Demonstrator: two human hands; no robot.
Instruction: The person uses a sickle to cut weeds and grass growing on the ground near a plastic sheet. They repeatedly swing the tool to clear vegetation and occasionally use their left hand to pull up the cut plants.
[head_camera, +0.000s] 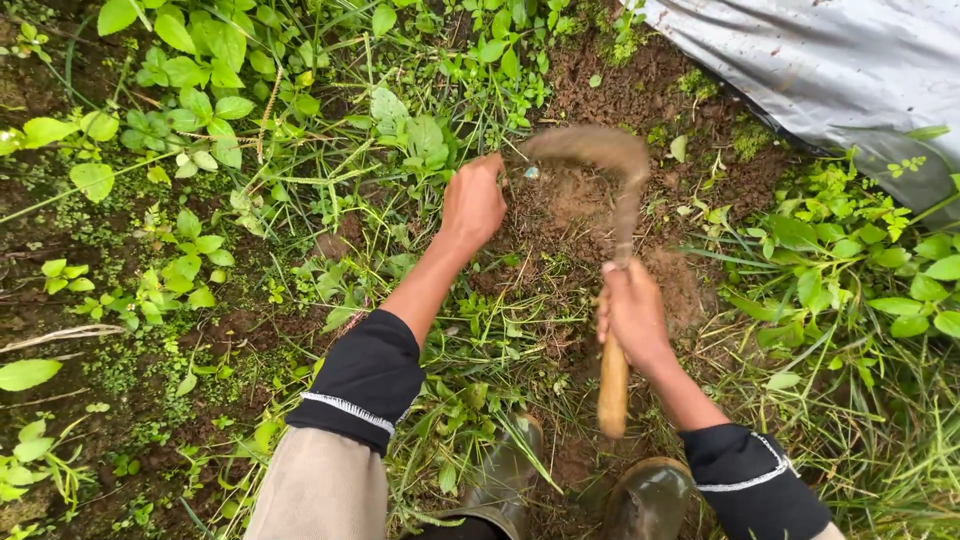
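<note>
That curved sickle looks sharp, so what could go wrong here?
The sickle blade swings, blurred, close to the left hand gripping weeds, so it might nick those fingers. The right hand holds the wooden handle near its top; a slip on muddy soil could send the blade toward the boots.

One head-worn camera looks steeply down, close over weedy soil (560, 215). The wearer's boots (650, 495) sit at the bottom edge

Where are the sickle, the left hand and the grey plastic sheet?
sickle (613, 385): head view, on its wooden handle.
left hand (473, 203): head view, back of the hand.
grey plastic sheet (820, 65): head view, its middle.
</note>
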